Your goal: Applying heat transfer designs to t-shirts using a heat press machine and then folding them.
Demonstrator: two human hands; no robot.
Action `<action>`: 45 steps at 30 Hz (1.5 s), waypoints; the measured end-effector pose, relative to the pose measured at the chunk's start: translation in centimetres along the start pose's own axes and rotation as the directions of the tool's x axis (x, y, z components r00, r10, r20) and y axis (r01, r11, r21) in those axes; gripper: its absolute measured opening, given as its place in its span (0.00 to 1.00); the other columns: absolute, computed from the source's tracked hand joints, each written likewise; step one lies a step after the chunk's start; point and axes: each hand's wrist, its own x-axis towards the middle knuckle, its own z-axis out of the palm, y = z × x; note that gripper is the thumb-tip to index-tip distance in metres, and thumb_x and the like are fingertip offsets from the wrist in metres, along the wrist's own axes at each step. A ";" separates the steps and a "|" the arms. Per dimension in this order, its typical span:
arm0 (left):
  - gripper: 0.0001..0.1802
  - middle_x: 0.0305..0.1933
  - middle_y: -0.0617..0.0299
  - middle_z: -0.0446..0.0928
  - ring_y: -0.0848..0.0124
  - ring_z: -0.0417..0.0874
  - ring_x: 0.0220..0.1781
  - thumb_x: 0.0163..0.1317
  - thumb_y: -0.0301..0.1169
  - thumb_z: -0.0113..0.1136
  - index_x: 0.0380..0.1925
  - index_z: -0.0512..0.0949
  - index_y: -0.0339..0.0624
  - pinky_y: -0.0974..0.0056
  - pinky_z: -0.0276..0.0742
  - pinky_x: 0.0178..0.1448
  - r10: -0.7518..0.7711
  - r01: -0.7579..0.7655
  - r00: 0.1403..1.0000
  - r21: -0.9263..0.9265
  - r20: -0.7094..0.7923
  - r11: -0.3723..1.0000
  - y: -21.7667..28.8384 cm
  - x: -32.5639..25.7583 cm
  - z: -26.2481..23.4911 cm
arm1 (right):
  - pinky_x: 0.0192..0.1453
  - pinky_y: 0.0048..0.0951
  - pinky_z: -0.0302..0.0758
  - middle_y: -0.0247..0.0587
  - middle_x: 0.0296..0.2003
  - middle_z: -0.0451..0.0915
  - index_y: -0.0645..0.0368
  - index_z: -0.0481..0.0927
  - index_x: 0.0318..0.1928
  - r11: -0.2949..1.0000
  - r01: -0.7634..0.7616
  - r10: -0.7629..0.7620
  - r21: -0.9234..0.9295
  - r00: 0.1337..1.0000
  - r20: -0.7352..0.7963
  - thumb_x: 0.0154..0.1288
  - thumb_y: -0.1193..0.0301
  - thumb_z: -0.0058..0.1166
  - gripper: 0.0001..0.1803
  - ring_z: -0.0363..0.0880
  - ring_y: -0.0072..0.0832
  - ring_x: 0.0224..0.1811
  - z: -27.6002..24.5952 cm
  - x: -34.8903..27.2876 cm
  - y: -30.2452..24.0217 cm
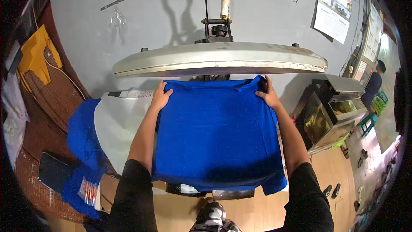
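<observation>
A blue shirt (214,133) lies spread over the lower bed of a heat press, hiding that bed. The press's pale upper plate (223,60) is raised above the cloth's far edge. At the far left corner, my left hand (161,96) pinches the fabric between thumb and fingers. My right hand (269,94) grips the far right corner, where the cloth bunches up a little. Along the near side the shirt hangs down, its right corner lowest.
To the left are a white sheet (118,124), more blue cloth (81,131), a dark phone-like slab (55,172) and several pens (89,193). A glass-sided cabinet (319,120) stands right. Sandals (331,190) lie on the floor; another person (374,83) is farther off.
</observation>
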 end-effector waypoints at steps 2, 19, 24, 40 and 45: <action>0.44 0.67 0.45 0.69 0.50 0.71 0.67 0.60 0.40 0.62 0.70 0.55 0.31 0.55 0.64 0.70 0.039 -0.039 0.999 -0.019 -0.011 0.999 -0.7 0.8 0.5 | 0.72 0.38 0.61 0.64 0.65 0.66 0.59 0.40 0.76 0.995 -0.090 0.089 -0.048 0.996 -0.014 0.50 0.67 0.68 0.60 0.66 0.46 0.69 0.0 0.4 0.2; 0.37 0.60 0.38 0.74 0.49 0.71 0.67 0.67 0.55 0.50 0.59 0.73 0.30 0.56 0.65 0.69 -0.438 0.487 0.832 -0.070 0.341 0.870 0.9 -0.3 0.5 | 0.69 0.35 0.64 0.56 0.60 0.74 0.65 0.62 0.69 0.872 -0.484 0.468 0.075 0.869 0.164 0.69 0.51 0.52 0.38 0.72 0.40 0.64 0.3 0.2 1.3; 0.33 0.59 0.41 0.76 0.52 0.74 0.65 0.69 0.51 0.50 0.60 0.72 0.32 0.58 0.66 0.67 -0.163 0.162 0.984 0.023 0.072 0.987 3.4 -6.0 -1.6 | 0.67 0.36 0.65 0.57 0.59 0.75 0.66 0.68 0.66 0.952 -0.304 0.303 -0.030 0.952 -0.052 0.69 0.47 0.49 0.37 0.73 0.39 0.63 -0.3 -5.4 -0.7; 0.30 0.36 0.41 0.82 0.45 0.82 0.44 0.68 0.53 0.51 0.46 0.80 0.33 0.51 0.75 0.53 -0.629 0.637 0.756 0.018 0.184 0.771 10.8 -31.7 -14.6 | 0.50 0.29 0.74 0.44 0.42 0.82 0.63 0.74 0.55 0.735 -0.676 0.676 0.055 0.737 0.032 0.70 0.56 0.54 0.24 0.78 0.27 0.46 -6.7 -33.1 -13.6; 0.25 0.36 0.38 0.81 0.40 0.80 0.45 0.68 0.49 0.53 0.40 0.81 0.33 0.48 0.74 0.52 -0.609 0.578 0.793 0.299 0.015 0.759 13.3 -32.3 -14.1 | 0.44 0.37 0.76 0.48 0.39 0.82 0.60 0.72 0.55 0.752 -0.551 0.535 -0.363 0.831 -0.154 0.68 0.62 0.57 0.21 0.80 0.38 0.43 -6.9 -33.7 -11.8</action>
